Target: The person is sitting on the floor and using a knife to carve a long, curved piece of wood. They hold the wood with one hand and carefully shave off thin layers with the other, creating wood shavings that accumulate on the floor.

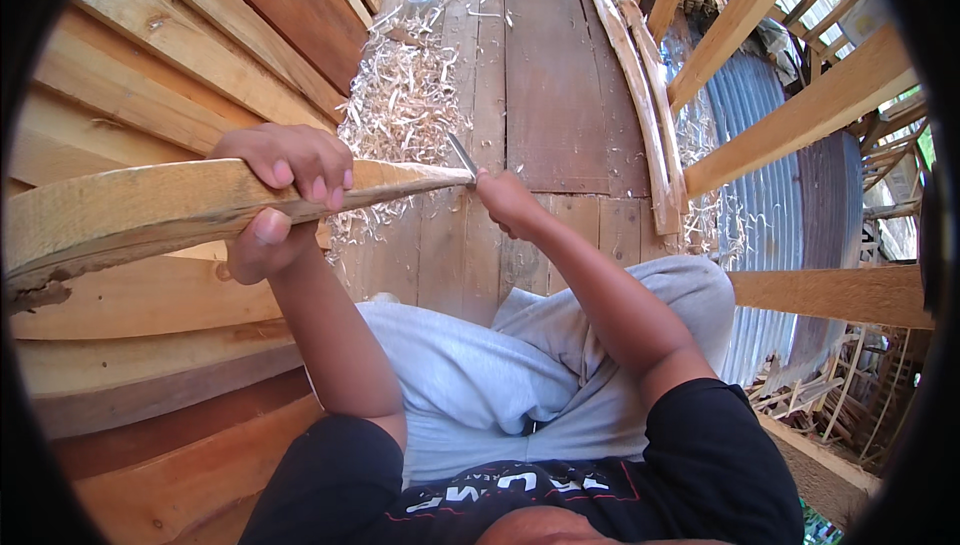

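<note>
The left hand (280, 195) grips a long wooden stick (180, 207) held across the lap; the right hand (508, 203) holds a knife (462, 157) against its tapered tip, wood shavings (405, 105) beyond.

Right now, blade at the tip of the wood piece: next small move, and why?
Probably a short push of the blade away from the body along the tapered tip. The right hand holds it against the narrow end of the wood piece, the left hand grips the wood mid-length, and shavings lie piled on the plank floor beyond.
</note>
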{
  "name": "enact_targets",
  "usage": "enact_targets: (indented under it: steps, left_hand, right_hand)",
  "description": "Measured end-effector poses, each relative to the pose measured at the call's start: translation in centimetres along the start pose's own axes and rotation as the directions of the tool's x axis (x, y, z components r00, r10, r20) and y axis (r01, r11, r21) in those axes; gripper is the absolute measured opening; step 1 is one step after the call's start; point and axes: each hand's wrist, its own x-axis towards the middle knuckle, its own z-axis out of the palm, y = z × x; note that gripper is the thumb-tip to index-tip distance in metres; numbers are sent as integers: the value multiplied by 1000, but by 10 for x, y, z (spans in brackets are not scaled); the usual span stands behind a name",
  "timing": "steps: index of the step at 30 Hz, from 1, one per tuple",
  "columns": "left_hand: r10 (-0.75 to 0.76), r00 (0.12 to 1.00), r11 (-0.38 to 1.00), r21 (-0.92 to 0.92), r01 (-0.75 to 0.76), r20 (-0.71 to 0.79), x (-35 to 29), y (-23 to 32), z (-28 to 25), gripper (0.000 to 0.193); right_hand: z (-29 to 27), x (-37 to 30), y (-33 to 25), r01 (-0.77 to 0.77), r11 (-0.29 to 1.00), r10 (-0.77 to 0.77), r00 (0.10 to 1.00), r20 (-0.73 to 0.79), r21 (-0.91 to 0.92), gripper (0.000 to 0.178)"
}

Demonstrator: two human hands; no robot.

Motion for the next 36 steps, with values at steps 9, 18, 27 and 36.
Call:
enact_targets:
  steps: [9, 18, 27, 36]
  left_hand:
    - [-27, 996, 996, -84, 20, -82, -3, -3, 7, 27]
    - [-115, 975, 990, -101, 97, -192, -2, -1, 23, 31]
    - [-107, 940, 993, -87, 83, -325, -1, -2, 25, 25]
    - [-84, 904, 996, -56, 67, -419, -6, 7, 20, 24]
  right_hand:
    - [5, -5, 1, 117, 989, -117, 993, -5, 94, 54]
    - [1, -25, -6, 115, 991, -116, 993, 17, 65, 54]
    - [7, 21, 41, 102, 991, -112, 986, -122, -86, 59]
    - [2, -1, 53, 113, 994, -113, 976, -187, -11, 56]
